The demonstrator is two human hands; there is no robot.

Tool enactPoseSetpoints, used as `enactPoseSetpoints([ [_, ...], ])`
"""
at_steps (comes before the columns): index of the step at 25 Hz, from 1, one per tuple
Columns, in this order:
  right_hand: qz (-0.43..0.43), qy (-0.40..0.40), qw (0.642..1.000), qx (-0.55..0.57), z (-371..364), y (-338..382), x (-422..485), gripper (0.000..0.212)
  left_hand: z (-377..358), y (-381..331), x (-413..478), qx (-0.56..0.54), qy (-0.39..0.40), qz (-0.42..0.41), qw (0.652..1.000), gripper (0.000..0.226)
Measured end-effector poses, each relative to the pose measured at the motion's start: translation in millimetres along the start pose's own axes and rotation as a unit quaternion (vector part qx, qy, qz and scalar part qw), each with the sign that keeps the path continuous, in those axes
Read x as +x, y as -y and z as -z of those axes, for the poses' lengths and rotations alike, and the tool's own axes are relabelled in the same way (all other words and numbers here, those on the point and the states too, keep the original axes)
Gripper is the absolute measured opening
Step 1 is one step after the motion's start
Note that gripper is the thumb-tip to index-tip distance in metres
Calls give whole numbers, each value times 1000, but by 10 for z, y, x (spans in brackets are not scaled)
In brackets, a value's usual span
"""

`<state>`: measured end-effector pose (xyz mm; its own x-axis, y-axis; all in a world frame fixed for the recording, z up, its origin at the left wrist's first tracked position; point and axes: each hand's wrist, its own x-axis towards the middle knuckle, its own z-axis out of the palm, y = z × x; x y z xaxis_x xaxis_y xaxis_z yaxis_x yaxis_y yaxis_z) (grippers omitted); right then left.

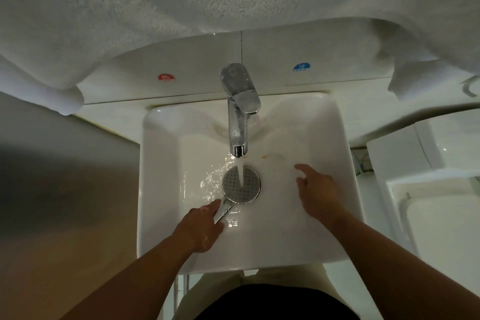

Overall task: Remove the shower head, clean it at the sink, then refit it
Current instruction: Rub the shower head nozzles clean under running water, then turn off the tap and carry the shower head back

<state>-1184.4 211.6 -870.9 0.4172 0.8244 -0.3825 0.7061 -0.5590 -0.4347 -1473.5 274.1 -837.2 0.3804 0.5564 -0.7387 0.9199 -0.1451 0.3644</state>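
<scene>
A round chrome shower head (pixel 242 185) with a dotted grey face lies face up in the white sink (pixel 161 189), directly under the running stream from the chrome faucet (pixel 238 109). Water splashes off its face to the left. My left hand (pixel 201 228) grips the shower head's chrome handle from below left. My right hand (pixel 315 189) hovers over the right side of the basin, fingers spread and holding nothing, a short way from the shower head.
White towels (pixel 155 8) hang overhead across the top of the view. Red hot (pixel 166 77) and blue cold (pixel 301 67) stickers mark the wall behind the faucet. A dark panel (pixel 59 176) stands to the left, and a white fixture (pixel 436 189) to the right.
</scene>
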Motion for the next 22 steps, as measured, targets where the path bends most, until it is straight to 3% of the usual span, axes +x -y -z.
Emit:
enactPoseSetpoints([
  [4,17,89,995,-52,265,131,147,35,15,-25,-83,-8,-23,-1,1000,50],
  [5,39,78,994,-72,401,233,153,37,19,-35,-112,-14,-30,-2,999,49],
  [7,142,-43,989,-24,778,556,116,34,19,-62,-190,-27,-47,-3,999,48],
  [9,285,-140,945,79,1193,1058,-33,37,18,-80,-260,-45,-74,-2,996,52],
  [12,424,-153,891,52,1369,1568,-134,51,16,-104,-356,-71,-105,22,992,58],
  [15,433,-150,889,14,1196,1578,-28,59,28,-176,-428,-96,-131,18,987,55],
  [22,442,-102,888,73,952,1372,-6,65,-3,-293,-450,-134,-162,13,978,48],
])
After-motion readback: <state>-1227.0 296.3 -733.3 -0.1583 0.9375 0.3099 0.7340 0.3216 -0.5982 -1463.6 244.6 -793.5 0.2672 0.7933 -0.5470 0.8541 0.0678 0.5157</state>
